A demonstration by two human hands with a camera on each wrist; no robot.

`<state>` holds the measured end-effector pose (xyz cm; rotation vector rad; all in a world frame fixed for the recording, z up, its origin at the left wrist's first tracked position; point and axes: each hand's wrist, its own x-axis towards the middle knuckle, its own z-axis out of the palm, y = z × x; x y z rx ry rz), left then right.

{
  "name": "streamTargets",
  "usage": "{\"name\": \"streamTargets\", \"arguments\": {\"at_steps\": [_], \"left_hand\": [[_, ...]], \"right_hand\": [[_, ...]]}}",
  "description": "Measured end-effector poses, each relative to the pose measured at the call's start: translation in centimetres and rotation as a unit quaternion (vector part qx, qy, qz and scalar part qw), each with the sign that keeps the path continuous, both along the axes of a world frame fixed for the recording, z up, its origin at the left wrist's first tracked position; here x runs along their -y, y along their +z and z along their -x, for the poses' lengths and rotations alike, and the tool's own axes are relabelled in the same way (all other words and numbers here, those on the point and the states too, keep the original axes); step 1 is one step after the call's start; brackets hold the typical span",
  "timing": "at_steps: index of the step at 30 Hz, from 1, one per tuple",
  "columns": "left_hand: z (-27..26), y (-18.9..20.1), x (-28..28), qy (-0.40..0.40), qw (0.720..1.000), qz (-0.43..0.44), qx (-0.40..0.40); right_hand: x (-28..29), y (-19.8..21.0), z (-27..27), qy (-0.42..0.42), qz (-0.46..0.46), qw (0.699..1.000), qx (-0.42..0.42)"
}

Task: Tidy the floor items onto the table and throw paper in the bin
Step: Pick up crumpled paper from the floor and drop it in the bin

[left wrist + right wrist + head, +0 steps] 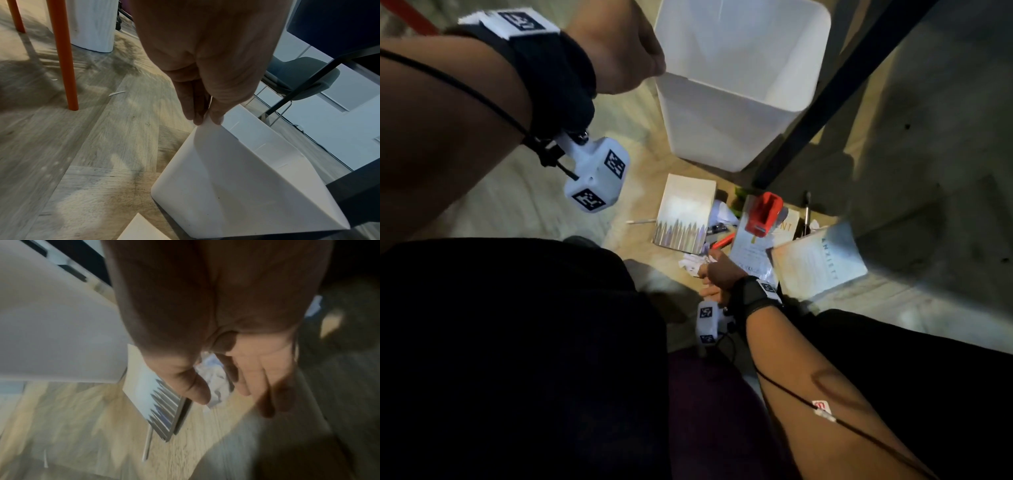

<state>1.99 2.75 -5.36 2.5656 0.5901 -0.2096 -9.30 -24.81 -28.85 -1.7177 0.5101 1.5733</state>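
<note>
Left hand (205,78) pinches bin (739,102) rim, tilting it; right hand (717,274) spread, fingers relaxed, apparently just touching crumpled paper (693,263) on floor beside book (685,214). Advice: close fingers fully round paper, lift clear, drop into steadied bin.

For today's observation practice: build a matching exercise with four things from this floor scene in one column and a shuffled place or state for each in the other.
Things:
1. white bin
2. red stapler
3. crumpled paper
4. book titled ANXIETY

Places or states:
a. under the right hand's fingertips
b. on a white book
c. rim held by the left hand
d. rightmost on the floor

Pairs: 1-c, 2-b, 3-a, 4-d
</note>
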Motion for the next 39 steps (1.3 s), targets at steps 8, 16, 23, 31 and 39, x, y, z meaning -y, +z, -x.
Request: {"name": "streamTargets", "arguments": {"at_steps": [8,16,23,31,39], "left_hand": [[-0.1,-0.6,-0.4,0.007,1.000,0.003,-0.029],[-0.5,0.1,-0.6,-0.014,1.000,0.001,0.001],[-1.4,0.7,-1.0,-0.021,0.999,-0.032,-0.014],[-0.9,0.3,-1.0,-0.044,0.999,-0.026,-0.016],[-0.8,0.7,-1.1,-0.032,0.999,0.002,-0.008]], "right_hand": [[-2.3,-4.0,1.7,-0.216,-0.045,0.975,-0.009],[-0.1,0.8,1.1,-0.156,0.058,0.979,0.118],[-1.8,16.6,-5.0,-0.237,0.014,0.828,0.507],[-7.1,26.6,-15.3,-0.139,-0.065,0.741,0.653],[-5.5,23.4,-17.0,-0.035,0.013,0.788,0.614]]}}
